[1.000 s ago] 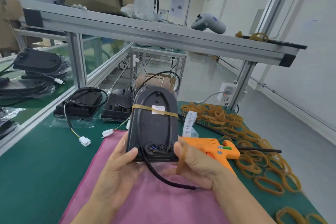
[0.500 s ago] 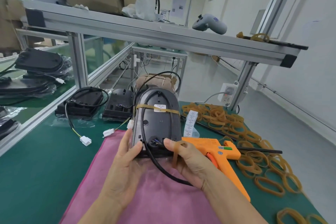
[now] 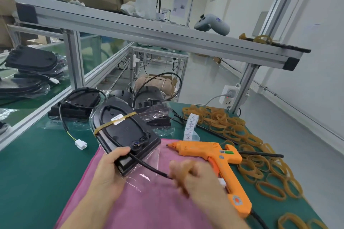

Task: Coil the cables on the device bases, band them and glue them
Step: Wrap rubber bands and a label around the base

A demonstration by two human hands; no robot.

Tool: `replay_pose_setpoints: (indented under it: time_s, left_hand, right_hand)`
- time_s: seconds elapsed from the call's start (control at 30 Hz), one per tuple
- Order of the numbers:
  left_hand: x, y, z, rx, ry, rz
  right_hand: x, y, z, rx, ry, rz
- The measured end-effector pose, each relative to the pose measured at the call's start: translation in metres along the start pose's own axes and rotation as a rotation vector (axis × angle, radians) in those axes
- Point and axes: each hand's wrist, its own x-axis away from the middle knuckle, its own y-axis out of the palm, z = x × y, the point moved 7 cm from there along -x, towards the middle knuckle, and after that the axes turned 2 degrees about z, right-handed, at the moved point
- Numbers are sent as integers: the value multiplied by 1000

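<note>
A black device base (image 3: 126,130) in a clear bag lies tilted over the pink cloth (image 3: 149,208), its rounded end pointing away to the left. One tan rubber band (image 3: 111,122) crosses it, holding the coiled cable. My left hand (image 3: 108,174) grips the base's near end, thumb on top. The loose black cable (image 3: 149,166) runs from the base's socket to my right hand (image 3: 197,178), which is blurred, with fingers curled round the cable's end. An orange glue gun (image 3: 202,151) lies on the cloth's right edge, just beyond my right hand.
Several loose rubber bands (image 3: 223,122) cover the green table on the right. More black bases (image 3: 80,102) with cables sit behind, and a white connector (image 3: 81,144) lies left of the cloth. A label strip (image 3: 190,126) and black rod (image 3: 260,153) lie near the gun. An aluminium frame post (image 3: 74,61) stands at left.
The base has dropped from upright to lying tilted with its rounded end swung left. My right hand has pulled away from the base toward the right, taking the cable end along.
</note>
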Motion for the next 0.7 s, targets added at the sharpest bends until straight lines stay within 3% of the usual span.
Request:
replay_pose_setpoints:
  time_s: [0.03, 0.1, 0.2, 0.3, 0.37, 0.47, 0.57, 0.7]
  left_hand:
    - [1, 0, 0, 5, -1, 10]
    - [5, 2, -1, 0, 1, 20]
    - [10, 5, -1, -32, 6, 38]
    - [13, 3, -2, -85, 11, 42]
    - [13, 1, -5, -121, 10, 38]
    - [14, 1, -11, -144, -4, -8]
    - [15, 6, -13, -228, -10, -45]
    - [12, 10, -9, -306, -22, -81]
  right_hand:
    - [7, 17, 11, -45, 98, -93]
    - [8, 39, 29, -208, 237, -110]
    - [1, 43, 45, -617, 412, 96]
    - [-4, 34, 44, -731, 354, 266]
    - [-9, 20, 34, -623, 225, 366]
    - [-21, -2, 7, -221, 4, 422]
    - [-31, -7, -18, 78, -169, 326]
    - [-38, -8, -34, 249, -274, 206]
